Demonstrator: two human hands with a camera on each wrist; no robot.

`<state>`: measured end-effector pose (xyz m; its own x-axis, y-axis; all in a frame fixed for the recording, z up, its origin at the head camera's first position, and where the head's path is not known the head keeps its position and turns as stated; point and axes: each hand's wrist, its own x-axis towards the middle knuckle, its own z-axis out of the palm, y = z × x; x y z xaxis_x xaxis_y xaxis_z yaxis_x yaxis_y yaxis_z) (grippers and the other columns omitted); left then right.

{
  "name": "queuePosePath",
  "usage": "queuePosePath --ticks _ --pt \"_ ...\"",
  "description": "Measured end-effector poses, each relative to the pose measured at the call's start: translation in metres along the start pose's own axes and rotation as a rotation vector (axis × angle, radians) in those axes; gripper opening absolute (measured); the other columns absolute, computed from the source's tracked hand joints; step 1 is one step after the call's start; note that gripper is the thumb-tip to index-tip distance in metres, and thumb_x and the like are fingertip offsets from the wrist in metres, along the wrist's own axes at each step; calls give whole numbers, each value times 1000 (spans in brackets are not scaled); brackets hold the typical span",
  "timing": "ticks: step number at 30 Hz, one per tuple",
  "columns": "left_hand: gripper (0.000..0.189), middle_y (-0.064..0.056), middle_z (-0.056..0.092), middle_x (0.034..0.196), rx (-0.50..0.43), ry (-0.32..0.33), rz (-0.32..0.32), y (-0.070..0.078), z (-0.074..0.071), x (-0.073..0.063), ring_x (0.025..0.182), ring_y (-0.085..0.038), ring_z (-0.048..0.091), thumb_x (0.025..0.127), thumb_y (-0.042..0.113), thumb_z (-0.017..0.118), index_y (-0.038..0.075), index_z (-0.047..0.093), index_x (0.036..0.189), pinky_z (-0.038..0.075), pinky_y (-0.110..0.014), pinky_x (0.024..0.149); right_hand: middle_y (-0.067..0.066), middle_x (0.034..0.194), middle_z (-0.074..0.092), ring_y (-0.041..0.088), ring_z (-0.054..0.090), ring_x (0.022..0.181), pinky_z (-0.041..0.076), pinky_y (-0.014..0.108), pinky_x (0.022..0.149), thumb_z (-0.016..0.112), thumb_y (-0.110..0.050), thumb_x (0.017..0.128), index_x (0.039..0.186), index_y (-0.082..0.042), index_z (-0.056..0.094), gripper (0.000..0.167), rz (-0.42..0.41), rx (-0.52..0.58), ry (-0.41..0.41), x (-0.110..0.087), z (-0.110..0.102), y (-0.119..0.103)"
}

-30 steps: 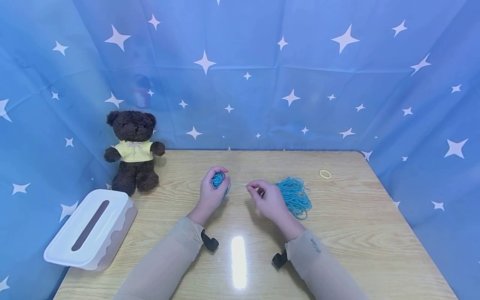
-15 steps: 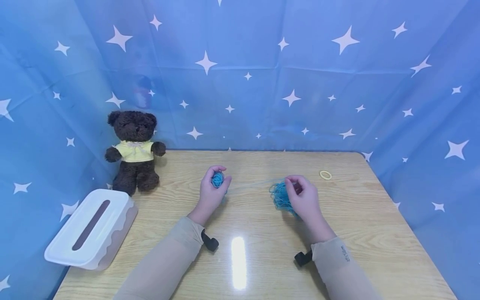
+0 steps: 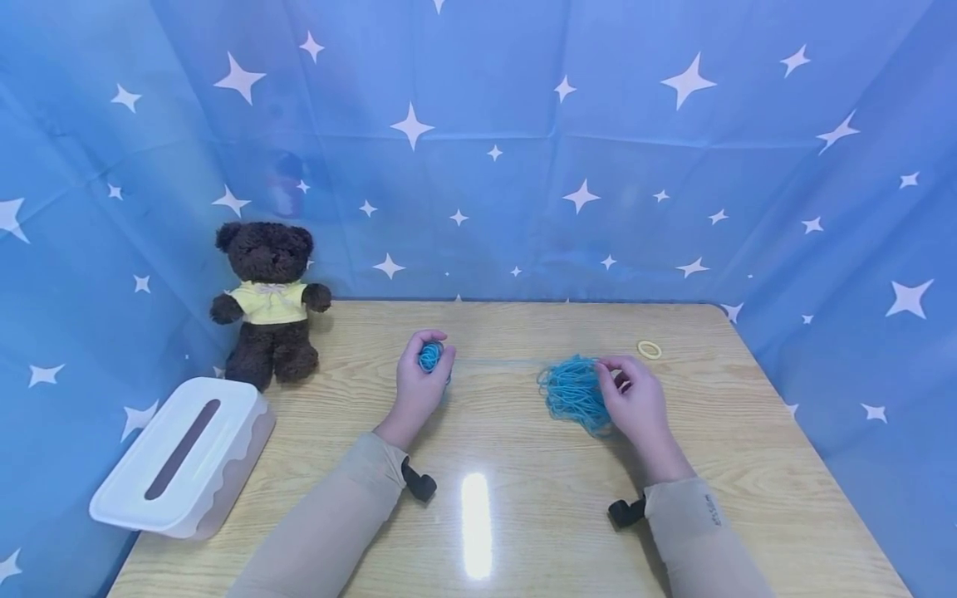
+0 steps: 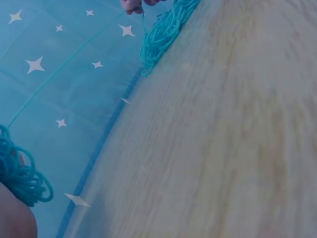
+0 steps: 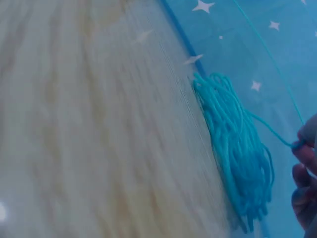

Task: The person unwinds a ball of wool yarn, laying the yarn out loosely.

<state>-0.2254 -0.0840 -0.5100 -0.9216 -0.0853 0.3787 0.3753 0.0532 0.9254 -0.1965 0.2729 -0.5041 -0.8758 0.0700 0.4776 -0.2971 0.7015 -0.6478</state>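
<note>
My left hand [image 3: 420, 384] grips a small wound bundle of turquoise yarn [image 3: 429, 356], which shows as loose loops at the lower left of the left wrist view. A single taut strand [image 4: 64, 62] runs from this bundle across to my right hand [image 3: 634, 399]. Thumb and fingertips of the right hand pinch the strand beside a larger loose hank of turquoise yarn [image 3: 574, 390] on the table. From the pinch, a second length [image 5: 270, 128] leads down into the hank [image 5: 235, 153], seen in the right wrist view.
A dark brown teddy bear [image 3: 269, 303] in a yellow top sits at the back left. In front of it stands a white slotted-lid box [image 3: 179, 457]. A small yellow ring [image 3: 649, 350] lies beyond the right hand on the wooden table [image 3: 748, 465].
My right hand has moved right, past the hank, drawing out a longer strand between the hands. The left hand has stayed nearly in place with its bundle.
</note>
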Motion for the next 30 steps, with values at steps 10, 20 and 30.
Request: queuePosePath --ticks 10,20,30 --pt "18 -15 65 110 -7 -16 10 -2 1 -2 95 -16 61 106 5 70 4 65 123 53 -21 81 13 107 78 5 60 76 49 16 65 70 -19 107 111 -6 80 16 93 -89 -83 -5 -18 15" --pt "22 -15 66 113 -11 -47 24 -5 2 -2 102 -14 62 106 5 70 0 64 127 54 -21 88 17 112 78 21 70 84 52 32 70 67 -25 109 118 -5 79 25 187 -204 -237 -3 -24 14" --pt "20 -22 66 117 -5 -89 11 0 2 -2 106 -14 64 109 6 65 2 65 128 54 -22 95 13 109 74 20 59 77 48 33 69 69 -18 104 112 -6 76 17 52 -139 -105 -4 5 -33"
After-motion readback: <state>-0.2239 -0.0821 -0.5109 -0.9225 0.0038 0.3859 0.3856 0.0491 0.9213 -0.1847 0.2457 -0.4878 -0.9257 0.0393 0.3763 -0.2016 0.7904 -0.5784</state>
